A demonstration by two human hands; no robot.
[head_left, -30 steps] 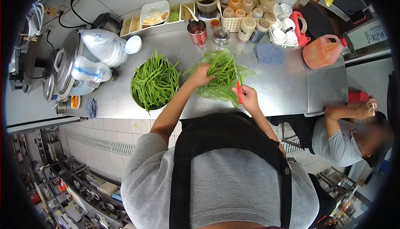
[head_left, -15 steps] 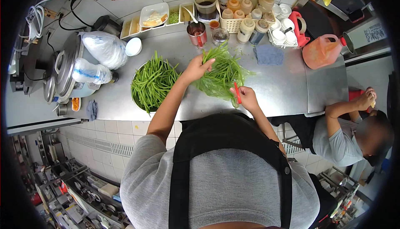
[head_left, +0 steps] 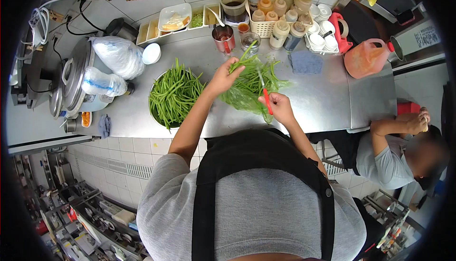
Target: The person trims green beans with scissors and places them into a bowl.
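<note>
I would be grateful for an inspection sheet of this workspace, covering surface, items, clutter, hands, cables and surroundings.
Surface: steel worktop, green scraps beyond the bag.
Items: heaped green beans at left; more on a green plastic bag.
Clutter: squeeze bottles, blue cloth, orange jug.
Hands: left hand grips a bean bunch; right hand holds a red-handled blade.
Cables: white cable bunched far left.
Surroundings: another person at right.

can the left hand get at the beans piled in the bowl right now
Probably yes: the piled beans rise uncovered just beside the left forearm. The left hand already grips a small green bunch, though, so it may need to let go first.
</note>
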